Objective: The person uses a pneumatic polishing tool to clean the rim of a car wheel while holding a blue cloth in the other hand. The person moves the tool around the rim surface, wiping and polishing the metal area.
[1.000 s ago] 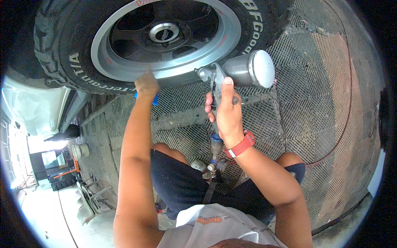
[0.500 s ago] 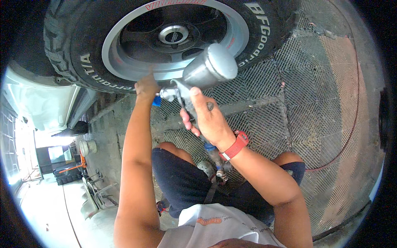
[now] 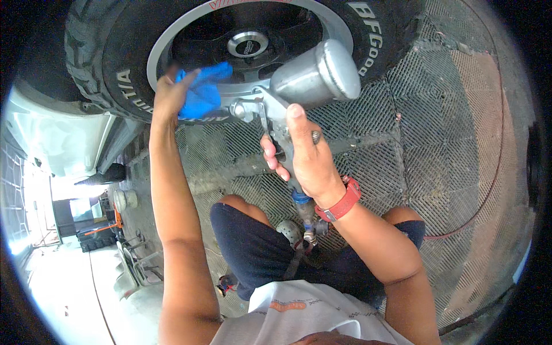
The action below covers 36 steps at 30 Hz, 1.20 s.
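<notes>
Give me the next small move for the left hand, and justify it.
I'd likely have the left hand draw the blue cloth along the silver wheel rim: it holds the cloth over the rim's lower left, while the right hand grips the spray gun.

The left hand [image 3: 171, 99] gripped a blue cloth [image 3: 204, 95] in front of a large wheel [image 3: 248, 45]. The right hand [image 3: 313, 158] held a metal spray gun [image 3: 275, 112] by its handle, a red watch [image 3: 343, 202] around that wrist. A reddish hose [image 3: 440, 236] curved over the ribbed floor [image 3: 434, 144].
</notes>
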Each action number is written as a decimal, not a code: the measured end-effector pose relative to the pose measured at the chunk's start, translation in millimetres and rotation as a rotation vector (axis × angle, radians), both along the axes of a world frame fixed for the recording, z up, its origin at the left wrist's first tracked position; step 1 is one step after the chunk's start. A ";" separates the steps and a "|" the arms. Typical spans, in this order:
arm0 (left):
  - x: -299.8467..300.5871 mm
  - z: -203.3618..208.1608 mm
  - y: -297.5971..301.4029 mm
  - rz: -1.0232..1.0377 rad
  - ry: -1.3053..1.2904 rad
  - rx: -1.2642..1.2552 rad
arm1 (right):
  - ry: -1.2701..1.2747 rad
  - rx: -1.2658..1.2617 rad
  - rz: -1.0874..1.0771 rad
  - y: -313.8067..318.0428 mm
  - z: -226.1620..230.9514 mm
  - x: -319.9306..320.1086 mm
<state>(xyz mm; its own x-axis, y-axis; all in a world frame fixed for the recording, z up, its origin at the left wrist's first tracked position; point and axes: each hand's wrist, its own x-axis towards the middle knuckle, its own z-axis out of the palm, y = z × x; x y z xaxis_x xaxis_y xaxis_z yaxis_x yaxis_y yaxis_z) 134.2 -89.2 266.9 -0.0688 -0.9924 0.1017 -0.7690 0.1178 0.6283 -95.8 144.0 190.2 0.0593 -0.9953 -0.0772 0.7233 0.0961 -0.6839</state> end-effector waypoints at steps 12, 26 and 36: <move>-138.0 15.5 33.5 -0.413 -0.070 -0.396 | -0.029 -0.120 -0.335 16.6 38.9 -70.6; -229.3 -57.4 28.1 -0.377 -0.897 -0.490 | -0.112 -0.138 -0.342 21.6 26.1 -81.0; -138.2 9.8 53.1 -0.129 -0.707 -0.681 | 0.027 0.015 -0.267 21.1 25.4 -52.9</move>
